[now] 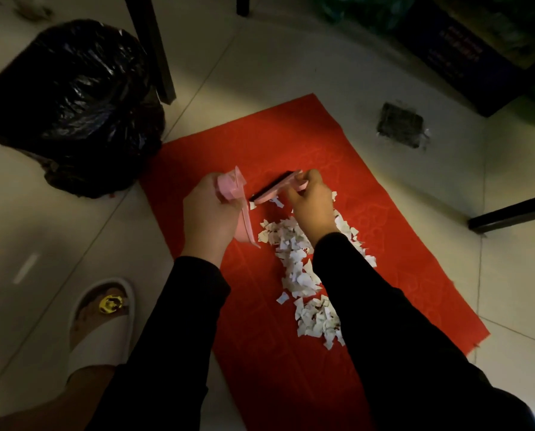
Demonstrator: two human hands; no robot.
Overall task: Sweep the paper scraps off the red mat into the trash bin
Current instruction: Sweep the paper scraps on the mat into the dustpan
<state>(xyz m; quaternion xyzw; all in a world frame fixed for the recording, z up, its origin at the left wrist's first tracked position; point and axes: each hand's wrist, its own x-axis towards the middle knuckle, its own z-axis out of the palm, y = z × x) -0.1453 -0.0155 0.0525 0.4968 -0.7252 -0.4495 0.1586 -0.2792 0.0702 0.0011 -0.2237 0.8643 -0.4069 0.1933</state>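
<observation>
The left hand [208, 209] gripped a small pink dustpan [244, 209] by its handle, fingers curled round it, the pan's lip tipped down toward the red mat [260, 144]. The right hand [309, 200] pinched a pink hand brush [275, 189], its dark bristle strip pointing across toward the dustpan, the two tools nearly meeting between the hands.

And here was the thing that mattered: the paper scraps [297, 259] lay in one long band running back from the right hand toward the person's body, under and beside the right forearm, with only a few stray bits just below the brush tip. So the pile's long axis ran near-to-far, and the brush sat at its far end, closer than the pan. The likely call was a pull sideways toward the dustpan, working down the band. The trash bin [73, 104], lined in black plastic, stood beyond the left hand, off the mat's corner.
</observation>
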